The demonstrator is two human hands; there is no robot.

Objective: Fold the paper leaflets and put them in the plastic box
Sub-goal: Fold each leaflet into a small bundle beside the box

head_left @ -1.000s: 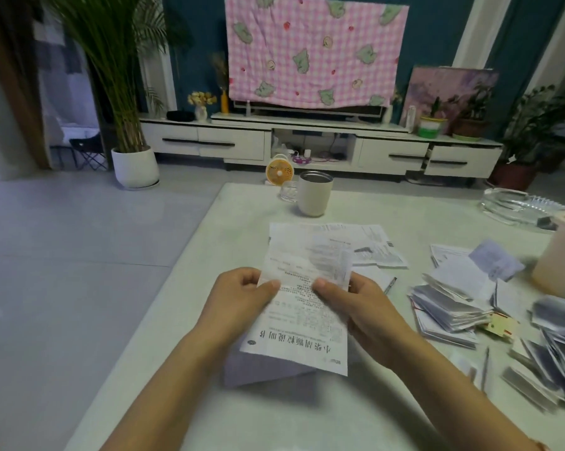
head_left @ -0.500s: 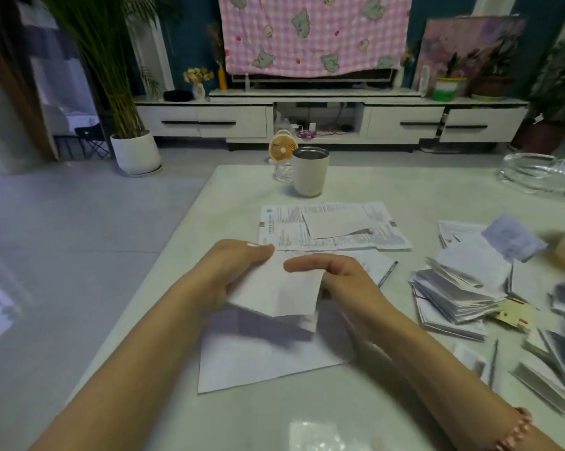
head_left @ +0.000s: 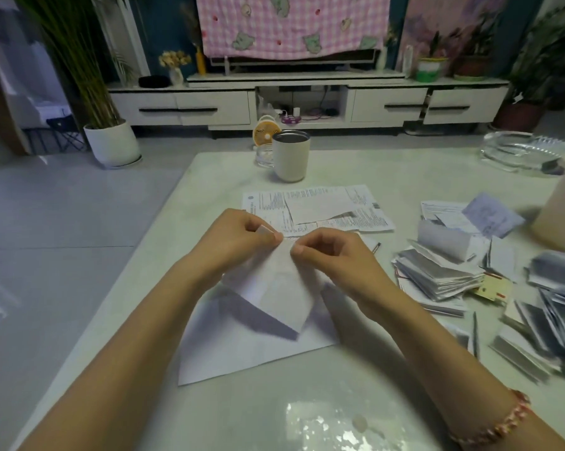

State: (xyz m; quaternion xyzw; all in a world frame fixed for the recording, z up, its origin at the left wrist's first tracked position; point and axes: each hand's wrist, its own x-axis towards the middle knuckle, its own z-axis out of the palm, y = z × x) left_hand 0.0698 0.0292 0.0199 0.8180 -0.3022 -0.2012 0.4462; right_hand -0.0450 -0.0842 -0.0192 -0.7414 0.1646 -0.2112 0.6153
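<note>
While left hand [head_left: 238, 245], right hand [head_left: 336, 260] pinch leaflet [head_left: 274, 289] — folded.

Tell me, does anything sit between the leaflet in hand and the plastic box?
Yes: piles of folded leaflets lie on the table between the leaflet and the box at far right. Lifting over them looks feasible.

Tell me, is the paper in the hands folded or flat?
The paper is folded: left hand and right hand pinch its top, doubled layers showing.
</note>
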